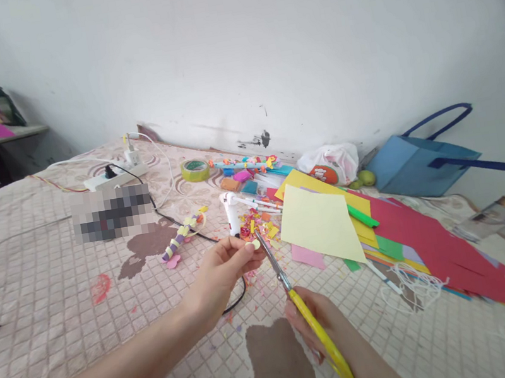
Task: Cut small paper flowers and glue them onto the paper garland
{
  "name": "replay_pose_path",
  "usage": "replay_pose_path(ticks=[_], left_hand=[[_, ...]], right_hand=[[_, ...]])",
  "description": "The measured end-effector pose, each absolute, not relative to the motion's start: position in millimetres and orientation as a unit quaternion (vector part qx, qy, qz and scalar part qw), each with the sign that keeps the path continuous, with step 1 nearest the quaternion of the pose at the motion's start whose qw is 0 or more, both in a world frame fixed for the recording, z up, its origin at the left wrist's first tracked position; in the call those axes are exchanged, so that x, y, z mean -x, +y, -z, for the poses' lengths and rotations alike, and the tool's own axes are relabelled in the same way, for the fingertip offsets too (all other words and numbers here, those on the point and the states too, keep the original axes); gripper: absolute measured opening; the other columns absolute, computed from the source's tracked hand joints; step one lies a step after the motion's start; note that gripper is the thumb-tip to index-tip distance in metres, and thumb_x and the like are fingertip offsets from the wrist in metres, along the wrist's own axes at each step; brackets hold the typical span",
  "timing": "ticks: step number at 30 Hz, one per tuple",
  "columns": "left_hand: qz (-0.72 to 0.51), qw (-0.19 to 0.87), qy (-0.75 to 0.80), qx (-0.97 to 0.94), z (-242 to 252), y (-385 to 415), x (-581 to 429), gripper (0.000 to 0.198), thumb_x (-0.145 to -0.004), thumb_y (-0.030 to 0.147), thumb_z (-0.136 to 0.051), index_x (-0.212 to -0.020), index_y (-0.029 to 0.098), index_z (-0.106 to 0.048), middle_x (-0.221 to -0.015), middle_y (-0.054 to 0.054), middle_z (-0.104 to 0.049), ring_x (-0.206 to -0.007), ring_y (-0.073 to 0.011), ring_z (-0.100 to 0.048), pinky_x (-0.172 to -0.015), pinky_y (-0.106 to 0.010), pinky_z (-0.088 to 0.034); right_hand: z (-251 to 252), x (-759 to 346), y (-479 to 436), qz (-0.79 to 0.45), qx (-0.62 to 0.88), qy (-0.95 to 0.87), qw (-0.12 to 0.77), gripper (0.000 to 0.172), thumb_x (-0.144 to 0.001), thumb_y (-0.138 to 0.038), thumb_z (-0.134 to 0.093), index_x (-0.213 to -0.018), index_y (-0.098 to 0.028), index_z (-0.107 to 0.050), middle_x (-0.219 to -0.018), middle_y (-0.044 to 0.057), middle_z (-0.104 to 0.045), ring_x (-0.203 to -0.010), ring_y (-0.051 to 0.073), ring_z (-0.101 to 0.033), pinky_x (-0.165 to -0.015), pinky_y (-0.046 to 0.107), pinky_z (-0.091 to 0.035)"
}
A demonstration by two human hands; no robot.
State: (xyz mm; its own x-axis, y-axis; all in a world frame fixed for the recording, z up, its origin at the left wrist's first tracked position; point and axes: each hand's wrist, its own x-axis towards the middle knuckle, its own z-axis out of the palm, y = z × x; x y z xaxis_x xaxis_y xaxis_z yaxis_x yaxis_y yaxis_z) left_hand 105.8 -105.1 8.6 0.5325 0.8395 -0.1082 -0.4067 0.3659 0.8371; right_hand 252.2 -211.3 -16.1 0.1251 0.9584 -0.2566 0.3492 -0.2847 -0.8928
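Between the thumb and fingers of my left hand [220, 274] is a small pale yellow paper piece [256, 244]. My right hand [324, 321] grips a pair of scissors [315, 326] with yellow handles, the metal blades pointing up and away beside the paper piece. Whether the blades touch the paper I cannot tell. Behind my fingertips lie many small red, orange and yellow paper scraps [262, 224]. A white glue gun [231, 213] stands just beyond my left hand. A purple and yellow decorated stick [178, 238] rests to the left.
Coloured paper sheets, a pale yellow one [317, 220] on top, spread to the right near white string [413, 281]. A tape roll [195, 170], power strip [116, 174] and black cable [180, 218] lie farther back. A blue bag [414, 163] stands against the wall.
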Motion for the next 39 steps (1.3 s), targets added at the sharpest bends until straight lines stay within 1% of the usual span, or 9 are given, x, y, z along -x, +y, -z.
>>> replay_pose_path(ticks=[5,9,12,17,23,29,39], left_hand=[[-0.386,0.780,0.275,-0.409,-12,-104,-104,0.018,-0.075,0.026,-0.066,-0.072,0.014,-0.053,-0.074,-0.003,-0.069,-0.073,-0.0104,-0.062,-0.076,-0.024,-0.046],[-0.370,0.778,0.276,-0.425,-14,-103,-103,0.018,-0.075,0.027,-0.067,-0.071,0.014,-0.055,-0.074,-0.003,-0.068,-0.074,-0.0110,-0.062,-0.077,-0.026,-0.045],[-0.360,0.777,0.277,-0.435,-15,-101,-102,0.019,-0.074,0.028,-0.067,-0.070,0.014,-0.055,-0.074,-0.003,-0.069,-0.073,-0.0117,-0.062,-0.077,-0.026,-0.045],[-0.346,0.779,0.281,-0.440,-16,-99,-101,0.018,-0.074,0.027,-0.067,-0.070,0.014,-0.054,-0.075,-0.004,-0.069,-0.075,-0.0123,-0.063,-0.077,-0.027,-0.045],[-0.343,0.778,0.289,-0.440,-18,-99,-100,0.019,-0.073,0.026,-0.068,-0.070,0.014,-0.054,-0.074,-0.004,-0.069,-0.074,-0.0116,-0.063,-0.077,-0.026,-0.046],[-0.344,0.776,0.295,-0.438,-18,-99,-100,0.019,-0.072,0.026,-0.069,-0.069,0.014,-0.054,-0.073,-0.004,-0.069,-0.073,-0.0121,-0.063,-0.076,-0.026,-0.046],[-0.347,0.776,0.295,-0.437,-17,-99,-100,0.020,-0.071,0.027,-0.069,-0.069,0.015,-0.054,-0.073,-0.004,-0.069,-0.073,-0.0126,-0.063,-0.076,-0.026,-0.046]], right_hand=[[7,-251,-213,-0.436,0.666,-0.510,0.327,0.039,-0.079,-0.056,-0.049,-0.067,-0.021,-0.037,-0.047,-0.009,-0.031,-0.038,0.006,-0.030,-0.038,0.019,-0.026],[1,-256,-217,-0.435,0.661,-0.533,0.299,0.035,-0.083,-0.051,-0.047,-0.067,-0.021,-0.038,-0.050,-0.008,-0.034,-0.041,0.007,-0.034,-0.040,0.020,-0.029],[0,-259,-218,-0.429,0.664,-0.536,0.297,0.032,-0.084,-0.047,-0.046,-0.067,-0.020,-0.040,-0.052,-0.007,-0.036,-0.044,0.008,-0.035,-0.041,0.019,-0.031],[0,-260,-219,-0.421,0.671,-0.533,0.296,0.028,-0.084,-0.042,-0.048,-0.068,-0.020,-0.041,-0.054,-0.006,-0.038,-0.045,0.008,-0.035,-0.041,0.019,-0.031],[1,-260,-219,-0.418,0.673,-0.540,0.284,0.026,-0.085,-0.040,-0.045,-0.069,-0.021,-0.039,-0.056,-0.006,-0.038,-0.044,0.007,-0.035,-0.041,0.020,-0.031],[-4,-258,-218,-0.421,0.676,-0.527,0.295,0.029,-0.082,-0.042,-0.050,-0.066,-0.021,-0.038,-0.052,-0.006,-0.036,-0.044,0.008,-0.034,-0.039,0.019,-0.029],[-2,-259,-218,-0.416,0.682,-0.530,0.286,0.027,-0.081,-0.038,-0.052,-0.065,-0.021,-0.039,-0.049,-0.007,-0.034,-0.043,0.008,-0.032,-0.039,0.019,-0.028]])
